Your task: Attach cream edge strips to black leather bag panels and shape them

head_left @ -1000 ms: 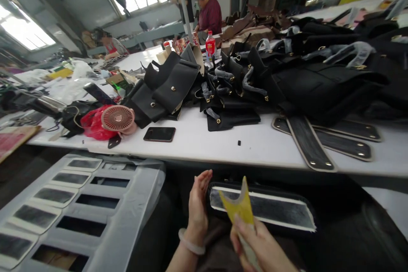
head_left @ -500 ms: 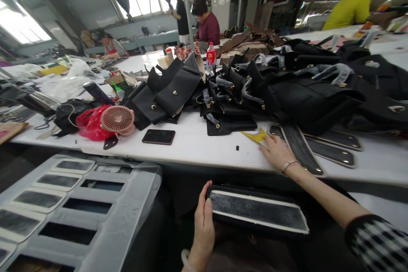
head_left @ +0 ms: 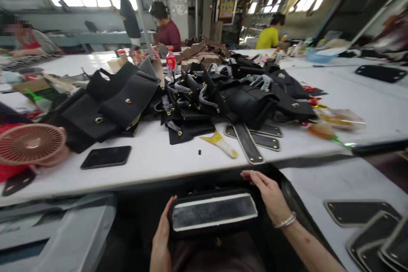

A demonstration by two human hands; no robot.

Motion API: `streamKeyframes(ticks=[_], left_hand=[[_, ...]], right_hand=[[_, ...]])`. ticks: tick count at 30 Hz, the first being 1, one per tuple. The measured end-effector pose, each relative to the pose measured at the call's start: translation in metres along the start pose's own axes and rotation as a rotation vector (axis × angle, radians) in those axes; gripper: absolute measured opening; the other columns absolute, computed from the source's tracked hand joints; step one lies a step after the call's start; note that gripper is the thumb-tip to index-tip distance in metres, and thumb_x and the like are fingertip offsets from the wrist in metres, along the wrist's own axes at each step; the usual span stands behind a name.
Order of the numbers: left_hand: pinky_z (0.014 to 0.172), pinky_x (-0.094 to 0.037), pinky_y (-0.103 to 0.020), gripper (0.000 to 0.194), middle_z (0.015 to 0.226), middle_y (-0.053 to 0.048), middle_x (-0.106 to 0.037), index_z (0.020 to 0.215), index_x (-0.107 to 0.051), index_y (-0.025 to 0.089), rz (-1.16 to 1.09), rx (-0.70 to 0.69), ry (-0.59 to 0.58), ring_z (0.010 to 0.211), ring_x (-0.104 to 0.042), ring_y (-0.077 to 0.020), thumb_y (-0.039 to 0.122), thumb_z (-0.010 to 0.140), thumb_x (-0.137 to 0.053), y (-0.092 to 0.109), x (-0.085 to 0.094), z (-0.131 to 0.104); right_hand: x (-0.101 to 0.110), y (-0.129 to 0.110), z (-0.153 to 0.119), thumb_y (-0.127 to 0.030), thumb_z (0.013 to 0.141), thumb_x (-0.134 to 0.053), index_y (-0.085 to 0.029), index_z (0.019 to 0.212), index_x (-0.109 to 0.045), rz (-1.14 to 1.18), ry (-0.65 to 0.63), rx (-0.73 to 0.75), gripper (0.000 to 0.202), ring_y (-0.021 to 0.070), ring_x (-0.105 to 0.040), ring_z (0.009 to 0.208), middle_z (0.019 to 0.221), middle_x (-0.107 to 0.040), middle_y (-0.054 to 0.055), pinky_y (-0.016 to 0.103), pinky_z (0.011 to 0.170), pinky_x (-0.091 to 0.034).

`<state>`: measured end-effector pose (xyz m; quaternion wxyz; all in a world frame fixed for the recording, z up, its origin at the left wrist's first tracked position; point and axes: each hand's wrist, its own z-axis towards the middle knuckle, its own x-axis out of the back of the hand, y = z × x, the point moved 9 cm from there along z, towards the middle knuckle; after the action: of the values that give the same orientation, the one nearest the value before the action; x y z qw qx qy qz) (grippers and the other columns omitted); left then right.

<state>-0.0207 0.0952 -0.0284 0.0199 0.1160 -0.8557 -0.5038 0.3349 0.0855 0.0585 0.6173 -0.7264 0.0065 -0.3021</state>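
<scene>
A black bag (head_left: 213, 212) lies low in front of me, its long base up. A dark grey panel with white strips along its edges covers that base. My left hand (head_left: 162, 236) grips the bag's left end, with the thumb hidden. Just off the right end, my right hand (head_left: 270, 197) hovers with fingers stretched out and holds nothing. On the table edge ahead lies a yellow flat forked tool (head_left: 219, 141). Beside it, several dark strips with pale edges and metal studs (head_left: 250, 146) overlap.
A heap of black bag parts (head_left: 191, 97) covers the middle of the white table (head_left: 153, 165). A phone (head_left: 106, 157) and a pink fan (head_left: 32, 144) sit at left. Dark panels (head_left: 361, 212) lie on the right-hand surface. Several people are at the far tables.
My right hand has let go of the yellow tool, left it on the table, and come back to the bag's right end. The view has turned to the right.
</scene>
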Motion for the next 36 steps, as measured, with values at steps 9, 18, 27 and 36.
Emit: streamKeyframes(ticks=[9, 18, 27, 36], left_hand=[[0.115, -0.025, -0.051, 0.046, 0.120, -0.003, -0.068, 0.105, -0.071, 0.024, 0.104, -0.026, -0.190, 0.124, -0.052, -0.0333, 0.059, 0.078, -0.059, 0.030, -0.025, 0.002], [0.113, -0.030, -0.046, 0.050, 0.126, -0.005, -0.065, 0.115, -0.067, 0.023, 0.249, -0.166, -0.194, 0.121, -0.055, -0.0307, 0.059, 0.084, -0.051, 0.041, -0.028, 0.003], [0.118, 0.001, -0.050, 0.049, 0.151, -0.004, -0.039, 0.143, -0.041, 0.028, 0.804, -0.780, -0.227, 0.142, -0.028, -0.0252, 0.038, 0.095, -0.044, 0.073, -0.037, -0.037], [0.119, 0.004, -0.041, 0.075, 0.147, -0.003, -0.044, 0.152, -0.018, 0.020, 1.475, -1.402, -0.190, 0.135, -0.041, -0.0252, 0.043, 0.089, -0.053, 0.076, -0.075, -0.061]], right_hand=[[-0.027, 0.032, -0.047, -0.058, 0.078, -0.066, -0.016, 0.105, -0.073, 0.588, -0.024, -0.311, 0.051, 0.0256, -0.064, 0.093, 0.103, -0.072, 0.010, 0.031, 0.078, -0.049], [-0.026, 0.042, -0.040, -0.058, 0.084, -0.058, -0.016, 0.106, -0.072, 0.389, 0.048, -0.185, 0.049, 0.0282, -0.064, 0.096, 0.107, -0.071, 0.013, 0.036, 0.085, -0.050], [-0.027, -0.017, -0.062, -0.049, 0.096, -0.041, -0.018, 0.141, -0.044, -0.360, 0.004, 0.418, 0.054, 0.0275, -0.040, 0.134, 0.143, -0.048, 0.011, 0.049, 0.113, -0.029], [-0.072, -0.054, -0.075, -0.061, 0.091, -0.046, -0.019, 0.150, -0.026, -0.875, -0.269, 0.710, 0.075, 0.0332, -0.030, 0.139, 0.151, -0.035, 0.011, 0.056, 0.112, -0.028]])
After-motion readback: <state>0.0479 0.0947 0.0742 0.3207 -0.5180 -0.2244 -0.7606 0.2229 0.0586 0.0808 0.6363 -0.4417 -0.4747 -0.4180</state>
